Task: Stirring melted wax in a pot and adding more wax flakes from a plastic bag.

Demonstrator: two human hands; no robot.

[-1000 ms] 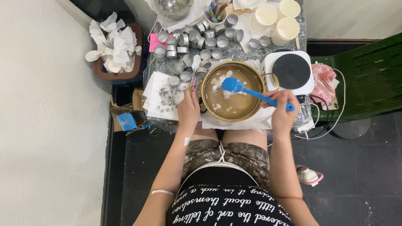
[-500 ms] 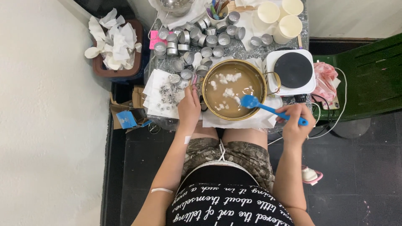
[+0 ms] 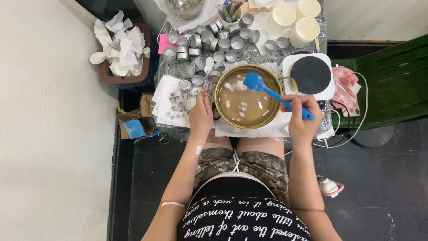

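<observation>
Head view: a seated person seen from above, both hands at a small crowded table.
Right hand (image 3: 301, 117): fingers clamped around the handle of a blue silicone spatula (image 3: 273, 94), gripping near its lower end, just off the pot's right rim.
Spatula blade: at the far side of the pot, over the liquid near the upper rim; whether it dips in cannot be told.
Left hand (image 3: 201, 115): resting against the left rim of the brass-coloured pot (image 3: 221, 110), fingers curled at its side handle; how firmly it grips cannot be told.
Pot contents: cloudy brownish liquid with white wax lumps (image 3: 235, 85) floating in it.
Under the pot: white paper (image 3: 249, 130) spread on the table edge.
Right of the pot: a white electric hot plate (image 3: 310, 75) with a black round top, just beside the rim.
Behind the pot: many small metal tealight cups (image 3: 214, 44), scattered and touching.
Far right corner: three pale paper cups (image 3: 296, 18).
Left of the hand: a paper sheet with small metal wick tabs (image 3: 174, 100).
Floor, far left: a brown bin (image 3: 120, 49) full of crumpled white tissue.
</observation>
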